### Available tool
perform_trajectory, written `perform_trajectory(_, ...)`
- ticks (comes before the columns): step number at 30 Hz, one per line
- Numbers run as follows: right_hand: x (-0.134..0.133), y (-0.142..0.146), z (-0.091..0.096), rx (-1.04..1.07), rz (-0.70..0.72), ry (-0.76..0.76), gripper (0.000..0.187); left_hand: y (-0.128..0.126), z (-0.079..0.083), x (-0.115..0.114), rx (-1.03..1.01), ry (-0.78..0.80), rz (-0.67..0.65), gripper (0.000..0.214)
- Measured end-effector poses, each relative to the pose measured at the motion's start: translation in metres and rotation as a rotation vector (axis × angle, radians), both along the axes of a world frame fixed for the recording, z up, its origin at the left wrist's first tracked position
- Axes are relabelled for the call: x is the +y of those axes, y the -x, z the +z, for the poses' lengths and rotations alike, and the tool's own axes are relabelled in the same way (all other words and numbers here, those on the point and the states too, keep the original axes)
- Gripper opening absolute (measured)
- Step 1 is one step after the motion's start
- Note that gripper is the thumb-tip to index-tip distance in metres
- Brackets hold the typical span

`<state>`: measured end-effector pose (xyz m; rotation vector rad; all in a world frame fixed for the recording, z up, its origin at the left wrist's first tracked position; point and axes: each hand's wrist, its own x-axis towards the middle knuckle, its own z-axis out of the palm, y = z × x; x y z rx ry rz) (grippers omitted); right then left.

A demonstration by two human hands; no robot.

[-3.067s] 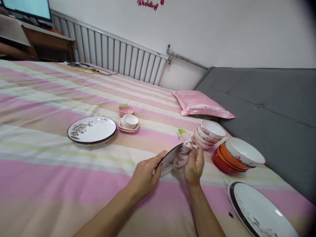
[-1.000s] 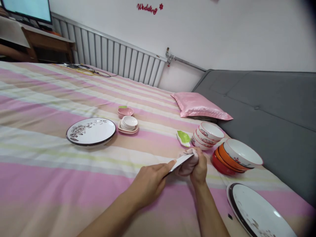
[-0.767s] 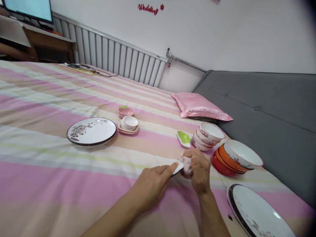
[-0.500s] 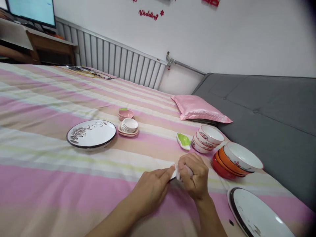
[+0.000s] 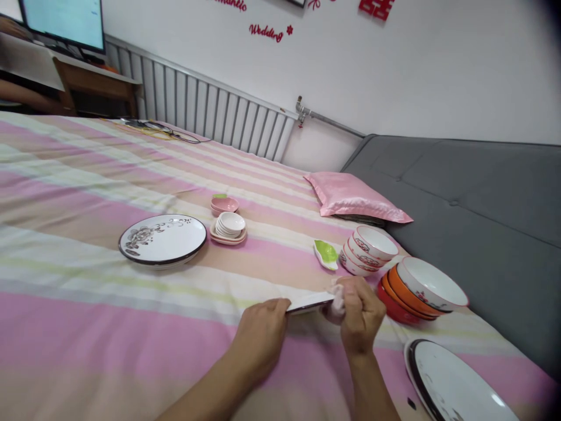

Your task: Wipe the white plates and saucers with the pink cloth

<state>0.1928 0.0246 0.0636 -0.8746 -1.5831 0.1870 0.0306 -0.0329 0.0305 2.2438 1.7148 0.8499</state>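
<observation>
A white plate with a dark rim [image 5: 309,303] is held nearly edge-on above the bed. My left hand [image 5: 263,336] grips its left edge, thumb on top. Closed around a crumpled pale cloth [image 5: 336,301], my right hand [image 5: 362,316] presses the cloth against the plate's right edge. Just beyond the right hand lies a green leaf-shaped dish [image 5: 326,255]. Beside that dish is a stack of white bowls with red rims [image 5: 366,250]. The plate's underside and most of its face are hidden from this angle.
Orange and red bowls [image 5: 407,292] are stacked at right, near more dark-rimmed plates [image 5: 460,380]. A flowered plate [image 5: 163,240] sits left, beside small white dishes [image 5: 230,225] and pink bowls [image 5: 224,204]. Behind are a pink pillow [image 5: 355,196], grey headboard [image 5: 464,204] and cables [image 5: 166,130]. Someone sits far left.
My hands have moved apart, the right one going rightward with the cloth and the left slightly leftward. More of the plate's edge now shows between them.
</observation>
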Motion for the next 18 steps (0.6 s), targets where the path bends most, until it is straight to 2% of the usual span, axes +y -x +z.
perform_trajectory(2, 0.004, 0.003, -0.005, 0.185, 0.002, 0.131, 0.031, 0.0, 0.003, -0.001, -0.029, -0.241, 0.054, 0.023)
perform_trajectory(4, 0.008, 0.008, -0.011, 0.302, 0.066, 0.297, 0.034, 0.001, 0.006, -0.001, -0.046, -0.489, 0.049, 0.02)
perform_trajectory(5, 0.009, 0.011, -0.014, 0.341, 0.111, 0.375, 0.036, 0.001, 0.008, -0.002, -0.049, -0.574, 0.035, 0.019)
perform_trajectory(7, 0.009, 0.015, -0.018, 0.377, 0.197, 0.476, 0.038, 0.002, 0.011, -0.002, -0.054, -0.646, 0.013, 0.018)
perform_trajectory(9, 0.006, 0.017, -0.019, 0.324, 0.243, 0.466, 0.039, 0.003, 0.013, -0.003, -0.057, -0.634, 0.006, 0.016)
perform_trajectory(13, -0.007, 0.019, -0.008, 0.046, 0.276, 0.303, 0.034, 0.003, 0.013, -0.004, -0.046, -0.555, -0.014, 0.017)
perform_trajectory(18, -0.023, 0.024, 0.012, -0.303, 0.353, 0.105, 0.019, 0.003, 0.014, -0.004, -0.019, -0.352, -0.004, 0.012)
